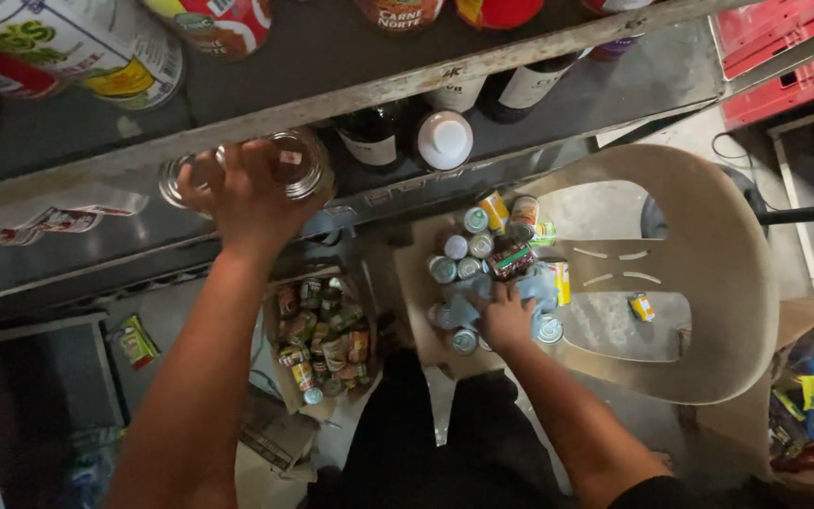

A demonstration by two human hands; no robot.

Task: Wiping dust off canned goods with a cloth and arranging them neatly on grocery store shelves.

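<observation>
The left hand (252, 193) is up at the metal shelf (96, 217), fingers curled over a can (296, 162) with another can (179, 179) just to its left. The right hand (506, 316) is down on the cluster of small cans (468, 259) packed on the seat of the beige plastic chair (708, 273), fingers closing around one, though which one I cannot tell. Seating the shelf can flat and upright beside its neighbour looks wise, as does lifting straight up from the cluster so the touching cans stay put. An open box of cans (324, 344) sits on the floor, nearer and left.

Metal shelf (68, 203): glass jars (296, 162); chair (727, 273): cans (468, 269).
</observation>
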